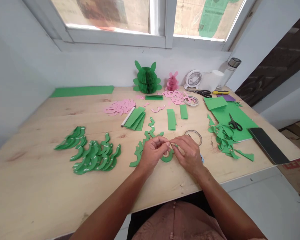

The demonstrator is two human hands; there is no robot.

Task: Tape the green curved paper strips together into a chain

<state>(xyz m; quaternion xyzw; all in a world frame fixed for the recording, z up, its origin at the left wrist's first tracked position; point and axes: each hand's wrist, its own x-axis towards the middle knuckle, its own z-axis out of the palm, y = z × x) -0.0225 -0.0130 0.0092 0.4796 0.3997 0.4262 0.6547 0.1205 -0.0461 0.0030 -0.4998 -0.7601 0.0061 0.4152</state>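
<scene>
My left hand (pixel 153 152) and my right hand (pixel 188 152) meet above the near middle of the table, fingertips pinched close together. What sits between the fingertips is too small to make out. Beneath them lies a curved green paper piece (pixel 168 158), partly covered by my hands. More green paper cutouts (pixel 138 154) spread out left of and behind my left hand. Just behind my right hand rests a roll of tape (pixel 193 136), seen as a thin ring. A light blue object (pixel 202 158) peeks out from under my right hand, mostly hidden.
Stacked green curved pieces with white strips (pixel 95 156) lie left. Green scraps (pixel 225 138), small scissors (pixel 235 123) and a phone (pixel 268 146) lie right. Pink cutouts (pixel 121 107), a green paper honeycomb figure (pixel 147 80), a small fan (pixel 193 79) and a bottle (pixel 228 73) stand farther back.
</scene>
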